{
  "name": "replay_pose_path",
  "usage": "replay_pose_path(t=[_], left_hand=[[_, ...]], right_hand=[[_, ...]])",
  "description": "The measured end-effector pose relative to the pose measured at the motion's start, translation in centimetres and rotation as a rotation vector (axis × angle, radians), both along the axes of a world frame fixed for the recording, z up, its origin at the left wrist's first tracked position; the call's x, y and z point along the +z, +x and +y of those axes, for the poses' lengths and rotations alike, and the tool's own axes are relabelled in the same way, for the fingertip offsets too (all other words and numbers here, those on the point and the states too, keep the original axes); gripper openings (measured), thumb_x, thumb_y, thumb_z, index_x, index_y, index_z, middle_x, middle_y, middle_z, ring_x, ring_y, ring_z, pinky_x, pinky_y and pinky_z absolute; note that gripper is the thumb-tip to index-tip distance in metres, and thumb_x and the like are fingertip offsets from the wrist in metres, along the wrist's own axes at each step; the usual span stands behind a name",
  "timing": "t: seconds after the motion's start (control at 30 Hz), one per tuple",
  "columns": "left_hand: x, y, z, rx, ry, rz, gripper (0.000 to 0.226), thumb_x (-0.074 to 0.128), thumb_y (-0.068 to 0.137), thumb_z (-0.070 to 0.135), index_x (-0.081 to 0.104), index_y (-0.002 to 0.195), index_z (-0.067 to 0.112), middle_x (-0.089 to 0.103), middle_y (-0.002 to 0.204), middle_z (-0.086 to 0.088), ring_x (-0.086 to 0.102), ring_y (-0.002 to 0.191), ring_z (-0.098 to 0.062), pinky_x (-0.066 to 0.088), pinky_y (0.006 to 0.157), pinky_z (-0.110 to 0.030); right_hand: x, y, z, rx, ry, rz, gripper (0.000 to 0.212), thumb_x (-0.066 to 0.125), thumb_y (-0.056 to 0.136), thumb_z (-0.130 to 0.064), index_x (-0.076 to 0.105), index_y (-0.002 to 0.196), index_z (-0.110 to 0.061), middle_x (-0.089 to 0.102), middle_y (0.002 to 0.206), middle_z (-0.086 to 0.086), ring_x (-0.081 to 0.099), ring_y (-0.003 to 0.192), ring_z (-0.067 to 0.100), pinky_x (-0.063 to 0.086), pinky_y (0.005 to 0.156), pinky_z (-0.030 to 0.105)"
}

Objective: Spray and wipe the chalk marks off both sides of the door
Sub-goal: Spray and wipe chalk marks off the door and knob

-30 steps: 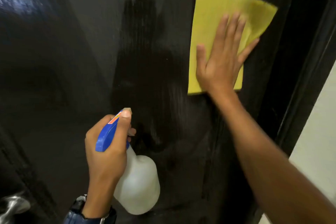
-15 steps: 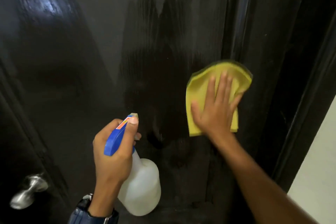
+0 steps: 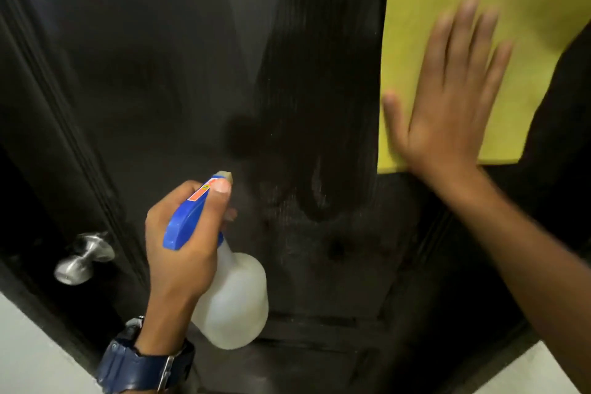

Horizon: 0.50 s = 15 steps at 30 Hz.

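Note:
The dark door (image 3: 160, 73) fills the view, with wet wipe streaks (image 3: 313, 105) down its middle panel. My right hand (image 3: 447, 99) presses a yellow cloth (image 3: 527, 9) flat against the door at the upper right, fingers straight and spread. My left hand (image 3: 182, 243) grips a white spray bottle (image 3: 233, 297) by its blue trigger head (image 3: 188, 217), nozzle pointing at the door, thumb lying along the top. No chalk marks stand out on the panel.
A silver door knob (image 3: 83, 259) sticks out at the lower left. Pale wall or floor (image 3: 25, 355) shows at the bottom left corner and pale floor (image 3: 527, 371) at the bottom right. A blue wristwatch (image 3: 137, 365) sits on my left wrist.
My right hand has slid the cloth down the door and then back up to the upper right, where it now lies spread flat. The spray bottle stays roughly where it was.

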State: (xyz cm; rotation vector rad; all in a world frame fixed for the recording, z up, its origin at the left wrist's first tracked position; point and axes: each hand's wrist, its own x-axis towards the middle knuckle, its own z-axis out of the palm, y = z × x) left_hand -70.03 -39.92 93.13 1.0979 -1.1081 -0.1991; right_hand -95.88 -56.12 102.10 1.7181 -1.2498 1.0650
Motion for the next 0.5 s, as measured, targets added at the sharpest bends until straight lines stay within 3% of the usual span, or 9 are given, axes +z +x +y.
replay_pose_path(t=[0.07,0.1,0.17,0.23,0.3,0.4,0.5], left_hand=[[-0.4,0.0,0.2,-0.002,-0.001,0.017,0.055,0.058,0.091,0.048,0.061,0.065,-0.001,0.062,0.061,-0.009,0.067,0.067,-0.016,0.051,0.063,-0.029],[-0.6,-0.1,0.4,-0.004,-0.001,0.017,0.055,0.058,0.091,0.047,0.061,0.066,-0.002,0.062,0.061,-0.011,0.067,0.067,-0.016,0.051,0.062,-0.031],[-0.9,-0.3,0.7,0.002,0.009,-0.014,0.052,0.059,0.092,0.046,0.065,0.071,-0.001,0.062,0.062,-0.010,0.064,0.063,-0.023,0.052,0.061,-0.042],[-1.3,-0.3,1.0,-0.001,0.022,-0.019,0.048,0.059,0.093,0.044,0.066,0.072,0.001,0.061,0.061,-0.009,0.061,0.061,-0.029,0.051,0.061,-0.049],[-1.9,-0.1,1.3,0.013,0.042,0.001,0.047,0.060,0.094,0.041,0.065,0.069,0.001,0.061,0.060,-0.009,0.060,0.060,-0.031,0.050,0.061,-0.051],[-2.7,0.2,1.7,0.047,0.063,-0.004,0.046,0.061,0.095,0.036,0.061,0.064,0.002,0.061,0.059,-0.008,0.061,0.059,-0.029,0.050,0.061,-0.047],[-3.6,0.7,2.0,0.067,0.072,0.015,0.046,0.061,0.095,0.034,0.059,0.063,0.000,0.060,0.059,-0.010,0.060,0.058,-0.026,0.049,0.060,-0.043]], right_hand=[[-8.8,-1.0,0.8,0.025,0.141,0.169,0.082,0.026,0.103,-0.057,0.001,0.159,-0.002,0.005,0.165,0.024,0.005,0.152,0.043,0.007,0.120,0.064],[-13.0,-1.7,1.3,0.017,0.192,0.287,0.078,0.023,0.104,-0.056,0.005,0.159,-0.003,0.004,0.165,0.023,0.011,0.151,0.043,0.018,0.117,0.066],[-18.4,-3.6,2.1,0.052,0.269,0.471,0.070,0.020,0.106,-0.053,0.016,0.159,-0.006,0.003,0.167,0.018,0.042,0.137,0.040,0.046,0.097,0.058],[-18.0,-5.3,2.2,0.131,0.307,0.645,0.068,0.025,0.105,-0.052,0.016,0.161,-0.013,0.003,0.169,0.011,0.062,0.114,0.035,0.053,0.079,0.045],[-15.8,-7.1,1.1,0.172,0.231,0.824,0.069,0.032,0.103,-0.052,0.017,0.161,-0.019,0.010,0.169,0.005,0.062,0.119,0.033,0.050,0.083,0.043],[-12.0,-8.2,-0.4,0.085,0.008,1.119,0.067,0.033,0.102,-0.060,0.026,0.159,-0.026,0.020,0.167,0.005,0.024,0.151,0.030,0.021,0.117,0.048],[-10.5,-7.8,-1.1,0.067,-0.092,1.247,0.069,0.029,0.100,-0.065,0.026,0.159,-0.028,0.019,0.167,0.009,0.016,0.153,0.033,0.010,0.121,0.051]])
